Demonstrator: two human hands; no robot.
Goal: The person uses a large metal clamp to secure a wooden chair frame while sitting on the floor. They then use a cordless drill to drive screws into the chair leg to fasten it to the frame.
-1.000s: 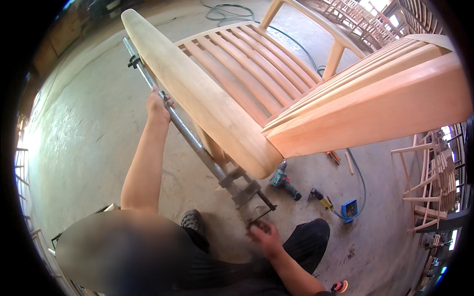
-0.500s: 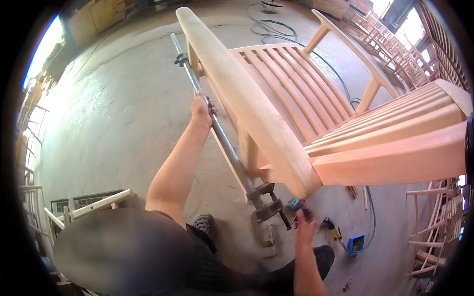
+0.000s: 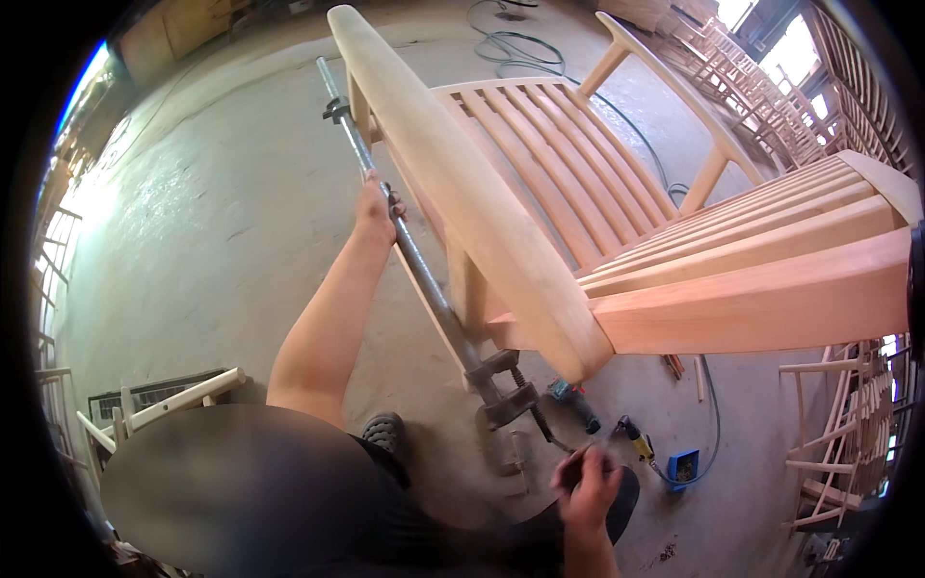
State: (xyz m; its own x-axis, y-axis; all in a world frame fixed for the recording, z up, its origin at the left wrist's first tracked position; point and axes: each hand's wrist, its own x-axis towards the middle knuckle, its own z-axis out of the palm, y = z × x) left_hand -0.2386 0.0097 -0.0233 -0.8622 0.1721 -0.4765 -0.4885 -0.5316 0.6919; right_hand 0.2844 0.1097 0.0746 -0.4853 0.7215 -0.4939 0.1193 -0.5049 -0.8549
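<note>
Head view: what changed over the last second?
The right hand and the clamp's crank handle swung rightward: the handle bent back lower-left, now angles lower-right. Blur hides whether the hand grips it. Chair and clamp bar sit further right in frame, likely from head movement. Unchanged: left hand round the bar, bar alongside the near armrest, drill on the floor.

A green hose coils at 12 o'clock, chair frames stand at 2 o'clock, a yellow-and-black tool lies near a blue box on the floor at 4, and pale wooden pieces sit at 8.
</note>
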